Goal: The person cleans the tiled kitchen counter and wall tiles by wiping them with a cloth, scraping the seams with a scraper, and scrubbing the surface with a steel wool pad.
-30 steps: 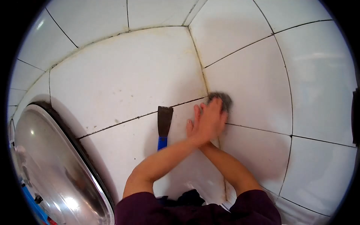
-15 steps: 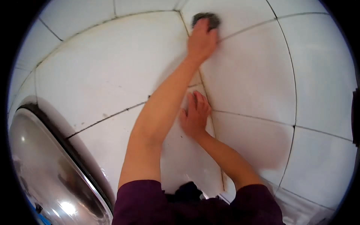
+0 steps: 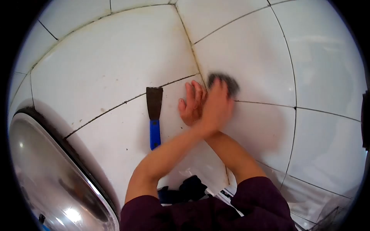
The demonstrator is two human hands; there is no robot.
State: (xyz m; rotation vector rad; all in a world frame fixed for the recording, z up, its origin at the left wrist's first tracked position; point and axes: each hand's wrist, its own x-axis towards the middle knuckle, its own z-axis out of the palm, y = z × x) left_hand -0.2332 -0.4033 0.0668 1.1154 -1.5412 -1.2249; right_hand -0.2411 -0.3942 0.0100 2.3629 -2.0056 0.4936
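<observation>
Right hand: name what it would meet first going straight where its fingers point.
The right hand would probably cross the dark grout line just ahead first, though its height above the tile is unclear.

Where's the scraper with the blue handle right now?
In the head view, the blue-handled scraper lies on the white tiles left of centre, left of the right hand, its blade end at the dark grout line.

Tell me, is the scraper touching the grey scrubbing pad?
Apart. The head view shows the gap plainly: bare white tile and the right hand lie between the scraper and the scrubbing pad.
</observation>
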